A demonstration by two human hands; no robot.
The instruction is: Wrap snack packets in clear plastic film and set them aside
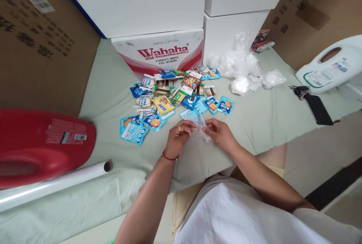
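A crumpled clear plastic bag (204, 134) is pinched between my two hands near the front of the cloth. My left hand (180, 135), with a ring and a red bracelet, grips its left side between thumb and fingers. On the opposite side my right hand (220, 132) holds the bag with thumb and bent fingers. Just beyond lies a loose pile of small snack packets, among them a yellow packet (164, 104), a brown cookie packet (191, 80) and a blue packet (225, 105). More light-blue packets (134, 132) lie left of my left hand.
Behind the pile stands a Wahaha water carton (166, 53) under white boxes. Bunched clear plastic bags (240, 66) lie at the back right. A white detergent jug (330, 65), keys and a black case (318, 108) are at right; a red jug (45, 148) and white roll (62, 181) at left.
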